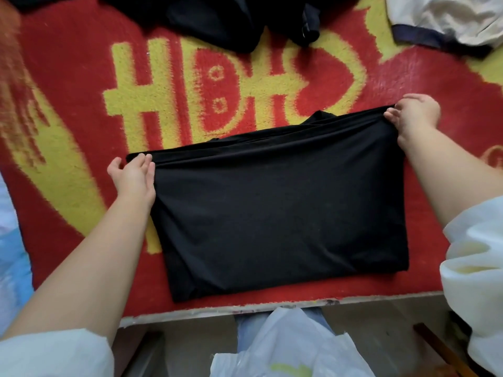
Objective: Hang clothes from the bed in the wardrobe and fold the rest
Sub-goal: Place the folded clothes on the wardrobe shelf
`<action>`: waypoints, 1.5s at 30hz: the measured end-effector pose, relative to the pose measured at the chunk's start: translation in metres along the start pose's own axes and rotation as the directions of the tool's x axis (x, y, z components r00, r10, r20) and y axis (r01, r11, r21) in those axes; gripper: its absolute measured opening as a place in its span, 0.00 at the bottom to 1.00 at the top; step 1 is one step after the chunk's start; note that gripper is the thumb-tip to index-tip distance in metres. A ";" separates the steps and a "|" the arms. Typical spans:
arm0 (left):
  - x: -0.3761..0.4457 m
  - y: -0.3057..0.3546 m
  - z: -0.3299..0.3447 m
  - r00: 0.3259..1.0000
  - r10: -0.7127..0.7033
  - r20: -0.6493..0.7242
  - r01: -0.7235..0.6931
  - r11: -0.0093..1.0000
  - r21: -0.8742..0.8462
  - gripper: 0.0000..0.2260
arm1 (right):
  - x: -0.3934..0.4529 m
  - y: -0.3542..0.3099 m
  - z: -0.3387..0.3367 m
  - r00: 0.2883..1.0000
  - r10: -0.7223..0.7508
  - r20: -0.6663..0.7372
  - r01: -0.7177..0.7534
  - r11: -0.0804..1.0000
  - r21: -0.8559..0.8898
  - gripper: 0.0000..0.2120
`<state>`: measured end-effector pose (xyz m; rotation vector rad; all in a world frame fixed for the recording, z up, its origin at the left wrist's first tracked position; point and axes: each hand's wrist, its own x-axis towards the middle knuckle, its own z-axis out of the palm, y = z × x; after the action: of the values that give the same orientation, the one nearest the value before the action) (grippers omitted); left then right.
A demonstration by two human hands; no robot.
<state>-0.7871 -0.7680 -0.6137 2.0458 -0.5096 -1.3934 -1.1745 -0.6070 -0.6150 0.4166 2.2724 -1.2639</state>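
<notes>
While I leaned over the near edge of the bed (81, 85), the black garment (280, 213) lay flat on its red and yellow cover, already doubled into a rectangle. My left hand (133, 175) and right hand (413, 115) were well apart, each pinching a far corner of the top layer, probably to pull it taut for the next fold. Toward the far edge, dark clothes (217, 20) and a pale garment (446, 17) waited.
</notes>
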 end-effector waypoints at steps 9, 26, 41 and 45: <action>-0.102 -0.093 -0.047 0.934 0.354 0.045 -0.266 0.608 0.748 0.22 | -0.072 0.079 -0.088 0.921 -0.367 0.129 0.380 0.778 -0.500 0.26; -0.135 -0.142 -0.158 0.997 0.071 -0.026 -0.029 0.677 0.735 0.11 | -0.114 0.168 -0.176 0.998 0.055 -0.006 -0.051 0.856 -0.514 0.03; -0.117 -0.135 -0.173 0.992 -0.036 -0.122 0.099 0.820 0.563 0.07 | -0.120 0.162 -0.180 0.997 -0.023 0.072 0.073 0.536 -0.841 0.16; -0.106 -0.129 -0.187 0.999 -0.006 0.044 -0.031 0.615 0.788 0.06 | -0.111 0.163 -0.188 0.990 -0.015 0.143 0.137 0.410 -0.902 0.16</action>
<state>-0.6559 -0.5573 -0.5765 2.6709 -1.3631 -1.3193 -1.0554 -0.3637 -0.5840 -0.1885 2.4813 0.1128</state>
